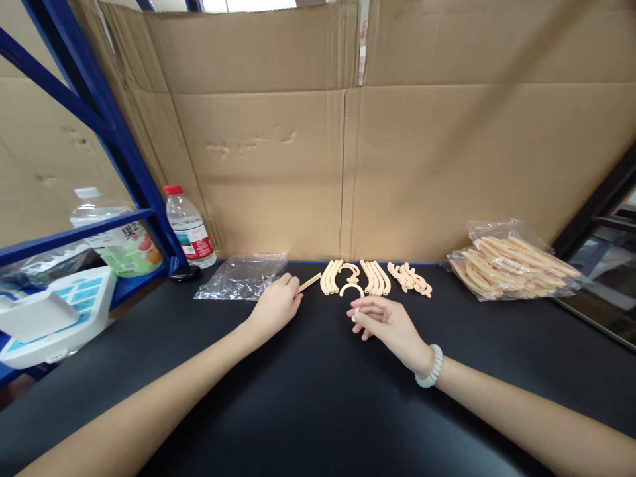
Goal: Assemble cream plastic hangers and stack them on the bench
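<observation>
The left hand (277, 306) holds a straight stick (310, 283). The right hand (385, 324) pinches a small piece, just below a curved piece (352, 289).

Dark mat (318, 397) open; curved pieces (376, 278) crowd rear.

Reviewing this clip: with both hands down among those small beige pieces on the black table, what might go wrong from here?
The left hand pinches a thin beige strip only at its end, so it may slip. The right hand, beside a small beige curved piece, might nudge the sorted rows of beige curved pieces out of order.
</observation>
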### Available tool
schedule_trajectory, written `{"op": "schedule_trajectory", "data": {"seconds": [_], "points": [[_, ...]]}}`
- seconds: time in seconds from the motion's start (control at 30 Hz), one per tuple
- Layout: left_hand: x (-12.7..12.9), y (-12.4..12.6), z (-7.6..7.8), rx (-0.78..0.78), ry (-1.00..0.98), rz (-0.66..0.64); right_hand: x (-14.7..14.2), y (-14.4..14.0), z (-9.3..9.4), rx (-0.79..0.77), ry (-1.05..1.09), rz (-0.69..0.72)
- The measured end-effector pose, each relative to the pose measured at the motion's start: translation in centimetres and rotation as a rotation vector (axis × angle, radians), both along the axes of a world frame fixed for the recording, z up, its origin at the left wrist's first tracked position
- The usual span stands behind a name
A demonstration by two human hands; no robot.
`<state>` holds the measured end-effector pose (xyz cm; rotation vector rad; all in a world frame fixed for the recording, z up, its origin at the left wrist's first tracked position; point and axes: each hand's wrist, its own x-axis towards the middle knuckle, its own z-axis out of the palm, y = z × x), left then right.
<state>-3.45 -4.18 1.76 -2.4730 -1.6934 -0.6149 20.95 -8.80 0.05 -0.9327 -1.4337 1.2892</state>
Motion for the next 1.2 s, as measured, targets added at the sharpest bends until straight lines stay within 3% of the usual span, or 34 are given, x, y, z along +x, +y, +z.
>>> {"op": "schedule_trajectory", "data": {"seconds": [0.2,0.43,0.63,0.77,0.87,1.0,1.2], "points": [[-1.1,0.0,1.8,-0.108,-0.036,0.119,0.0,0.1,0.2,0.050,0.030,-0.040],[-0.5,-0.7,3.7,-0.218,-0.252,0.111,0.1,0.1,0.1,-0.034,0.164,-0.087],[2.3,-2.4,2.8,-0.484,-0.560,-0.098,0.2,0.2,0.1,-0.077,0.158,-0.087],[4.3,-3.7,1.6,-0.807,-1.178,-0.298,0.2,0.3,-0.2,-0.045,0.147,-0.085],[5.1,-4.5,1.2,-0.953,-1.344,-0.383,0.2,0.3,-0.3,-0.050,0.162,-0.078],[5.4,-4.9,0.8,-0.946,-1.393,-0.339,0.3,0.2,-0.2,-0.075,0.198,-0.057],[5.8,-5.1,-0.7,-0.692,-1.466,-0.220,0.2,-0.3,-0.1,-0.107,0.203,0.129]]}}
